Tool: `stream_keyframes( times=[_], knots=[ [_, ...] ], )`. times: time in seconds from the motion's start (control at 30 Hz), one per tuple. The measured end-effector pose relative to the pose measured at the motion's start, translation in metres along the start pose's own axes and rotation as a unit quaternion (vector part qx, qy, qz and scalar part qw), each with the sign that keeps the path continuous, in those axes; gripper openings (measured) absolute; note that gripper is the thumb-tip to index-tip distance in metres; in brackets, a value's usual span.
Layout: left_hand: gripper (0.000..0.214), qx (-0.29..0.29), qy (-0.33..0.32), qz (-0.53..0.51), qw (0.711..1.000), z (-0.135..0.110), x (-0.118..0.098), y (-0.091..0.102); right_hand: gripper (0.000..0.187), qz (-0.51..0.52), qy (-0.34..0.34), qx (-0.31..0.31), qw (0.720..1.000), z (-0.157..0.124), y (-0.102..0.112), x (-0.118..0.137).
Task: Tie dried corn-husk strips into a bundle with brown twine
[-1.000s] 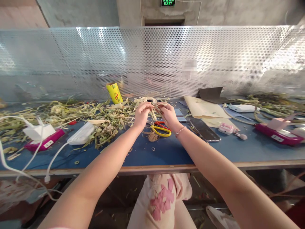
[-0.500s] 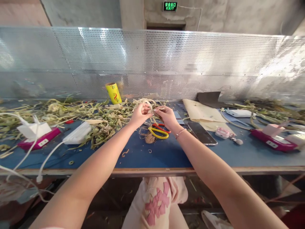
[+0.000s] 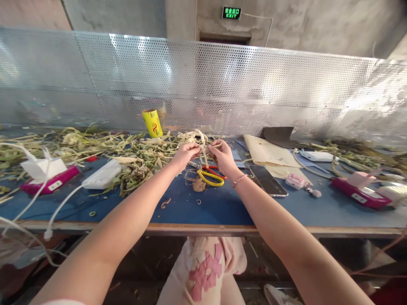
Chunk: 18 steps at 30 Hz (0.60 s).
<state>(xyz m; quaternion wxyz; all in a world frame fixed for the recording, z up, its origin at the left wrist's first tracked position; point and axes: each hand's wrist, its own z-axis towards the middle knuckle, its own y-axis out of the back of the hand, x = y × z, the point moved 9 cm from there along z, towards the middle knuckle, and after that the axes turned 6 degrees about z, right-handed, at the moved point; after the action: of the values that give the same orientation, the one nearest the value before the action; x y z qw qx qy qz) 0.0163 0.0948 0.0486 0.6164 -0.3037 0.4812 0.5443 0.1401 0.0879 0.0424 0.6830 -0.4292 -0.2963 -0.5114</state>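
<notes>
The husk strip point(image 3: 205, 148) hung just above the blue tabletop point(image 3: 222, 205), over the yellow scissors point(image 3: 210, 177), its long axis running side to side between left hand point(image 3: 187, 153) and right hand point(image 3: 223, 156), both hands' fingers pinched on its ends.

Screen: we face a perforated metal screen point(image 3: 203, 84), upright, spanning the whole width.
Wall: behind the screen we see a bare grey concrete wall point(image 3: 302, 29).
Sign: above the screen we read a green exit sign point(image 3: 232, 12).
Opening: a dark opening point(image 3: 222, 39) shows just over the screen's top edge.
Table: before the screen we have a blue table point(image 3: 222, 207) with a wooden front edge.
Floor: below the table we make out a dim floor point(image 3: 149, 267).
Light: we see bright glare on the screen, strongest at its right end.
</notes>
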Motion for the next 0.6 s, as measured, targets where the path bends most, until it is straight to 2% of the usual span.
stream_keyframes(
  times=[0.23, 0.33, 0.4, 0.5, 0.6],
  knots=[
    [0.010, -0.005, -0.043, 0.074, 0.996, -0.004, -0.015, -0.002, 0.025, 0.011, 0.017, 0.075, 0.997, -0.007, -0.016, 0.006],
    [0.009, -0.013, -0.068, 0.104, 0.992, -0.004, -0.022, 0.000, 0.024, -0.052, 0.059, 0.118, 0.990, -0.011, -0.024, 0.018],
    [0.009, -0.013, -0.074, 0.114, 0.991, -0.004, -0.023, 0.001, 0.019, -0.119, 0.102, 0.125, 0.980, -0.013, -0.027, 0.027],
    [0.009, 0.008, -0.059, 0.084, 0.995, -0.004, -0.018, 0.000, 0.013, -0.175, 0.144, 0.115, 0.967, -0.013, -0.025, 0.034],
    [0.015, 0.024, -0.045, 0.031, 0.998, -0.004, -0.015, -0.004, 0.015, -0.204, 0.149, 0.125, 0.959, -0.011, -0.026, 0.031]
  ],
)
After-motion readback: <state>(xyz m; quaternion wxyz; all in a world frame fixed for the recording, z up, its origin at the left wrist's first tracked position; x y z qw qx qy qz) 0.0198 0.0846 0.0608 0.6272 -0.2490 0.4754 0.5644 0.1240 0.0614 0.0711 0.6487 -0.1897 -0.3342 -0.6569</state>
